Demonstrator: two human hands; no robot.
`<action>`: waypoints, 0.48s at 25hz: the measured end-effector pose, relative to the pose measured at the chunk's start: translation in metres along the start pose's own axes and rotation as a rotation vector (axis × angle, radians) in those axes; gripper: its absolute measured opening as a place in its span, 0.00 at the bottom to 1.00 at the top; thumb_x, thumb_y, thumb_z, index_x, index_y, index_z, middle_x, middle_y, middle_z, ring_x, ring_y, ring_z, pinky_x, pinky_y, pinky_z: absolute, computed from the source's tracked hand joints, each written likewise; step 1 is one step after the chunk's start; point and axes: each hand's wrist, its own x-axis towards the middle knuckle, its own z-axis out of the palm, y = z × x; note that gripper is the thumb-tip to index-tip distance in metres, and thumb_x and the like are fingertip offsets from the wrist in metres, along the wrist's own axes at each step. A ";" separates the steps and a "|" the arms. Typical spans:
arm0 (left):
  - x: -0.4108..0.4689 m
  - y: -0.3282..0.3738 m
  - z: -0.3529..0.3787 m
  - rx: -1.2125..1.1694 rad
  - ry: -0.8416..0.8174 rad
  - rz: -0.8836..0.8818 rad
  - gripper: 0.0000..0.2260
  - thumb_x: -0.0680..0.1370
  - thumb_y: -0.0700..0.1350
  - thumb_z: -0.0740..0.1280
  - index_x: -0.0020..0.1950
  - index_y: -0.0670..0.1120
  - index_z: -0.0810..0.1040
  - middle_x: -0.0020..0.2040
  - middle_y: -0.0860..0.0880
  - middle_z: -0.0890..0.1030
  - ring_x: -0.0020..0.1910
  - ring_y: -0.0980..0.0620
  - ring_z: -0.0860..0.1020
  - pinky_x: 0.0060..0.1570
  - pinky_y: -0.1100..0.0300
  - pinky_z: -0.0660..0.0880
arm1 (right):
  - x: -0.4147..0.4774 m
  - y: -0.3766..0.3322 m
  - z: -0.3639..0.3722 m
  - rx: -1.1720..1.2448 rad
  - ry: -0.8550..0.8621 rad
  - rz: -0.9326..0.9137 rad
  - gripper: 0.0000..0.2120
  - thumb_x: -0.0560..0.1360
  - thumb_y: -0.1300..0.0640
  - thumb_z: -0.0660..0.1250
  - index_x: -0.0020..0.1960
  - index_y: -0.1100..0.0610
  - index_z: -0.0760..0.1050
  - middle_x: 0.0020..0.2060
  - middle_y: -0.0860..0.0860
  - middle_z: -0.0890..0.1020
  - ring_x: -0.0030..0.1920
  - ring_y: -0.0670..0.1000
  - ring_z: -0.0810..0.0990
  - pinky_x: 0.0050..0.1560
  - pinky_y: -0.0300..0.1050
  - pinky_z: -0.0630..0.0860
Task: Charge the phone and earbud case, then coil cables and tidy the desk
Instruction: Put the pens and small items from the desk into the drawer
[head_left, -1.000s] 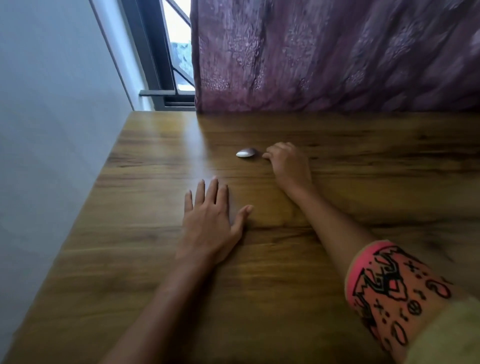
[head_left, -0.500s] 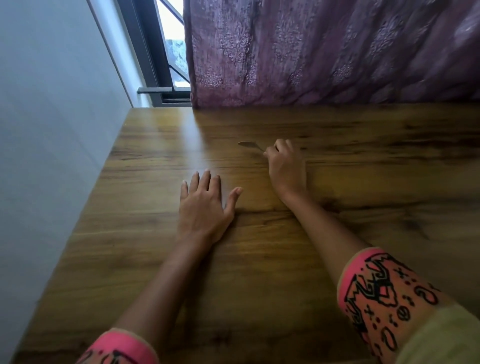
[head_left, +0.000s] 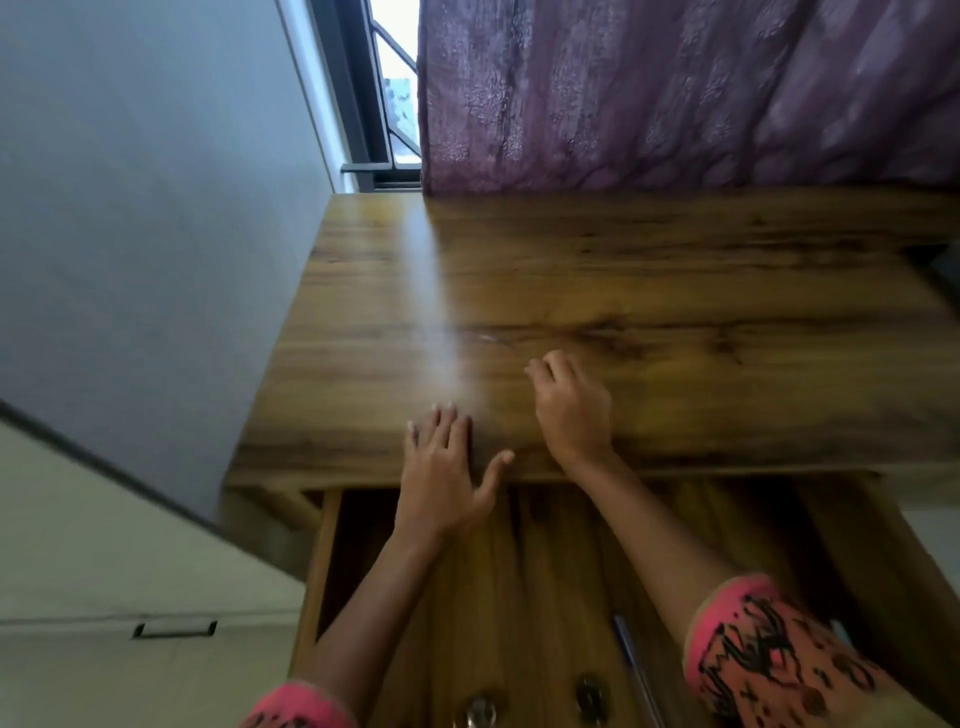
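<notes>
Both hands slide back to the desk (head_left: 675, 270) edge, L hand (head_left: 441, 467) flat, R hand (head_left: 571, 410) curled (can't tell if holding), and your shiny case (head_left: 485, 338), blurry just past it, looks light & slippery, so pinch its sides.

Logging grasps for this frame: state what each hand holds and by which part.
The left hand lies flat at the desk edge, holding nothing. The right hand rests on the desk with fingers curled; whether they enclose anything cannot be told.
</notes>
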 end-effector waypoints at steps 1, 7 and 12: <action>-0.029 -0.001 -0.006 -0.014 -0.025 0.022 0.36 0.73 0.68 0.47 0.71 0.44 0.64 0.74 0.45 0.62 0.75 0.50 0.54 0.73 0.53 0.46 | -0.020 -0.011 -0.019 0.126 0.030 0.127 0.01 0.72 0.61 0.68 0.42 0.57 0.78 0.36 0.52 0.78 0.33 0.52 0.77 0.27 0.44 0.73; -0.167 -0.020 -0.030 -0.013 -0.015 -0.213 0.37 0.72 0.69 0.40 0.67 0.47 0.69 0.72 0.47 0.66 0.74 0.51 0.58 0.71 0.57 0.48 | -0.131 -0.095 -0.106 0.906 -0.414 0.602 0.06 0.73 0.58 0.69 0.47 0.57 0.82 0.38 0.48 0.83 0.36 0.41 0.78 0.35 0.25 0.69; -0.244 -0.029 -0.027 0.030 0.050 -0.338 0.38 0.70 0.66 0.35 0.62 0.48 0.74 0.71 0.48 0.68 0.75 0.51 0.52 0.70 0.56 0.47 | -0.179 -0.144 -0.101 1.086 -0.980 0.910 0.05 0.72 0.61 0.70 0.37 0.56 0.79 0.34 0.51 0.82 0.34 0.46 0.80 0.39 0.40 0.80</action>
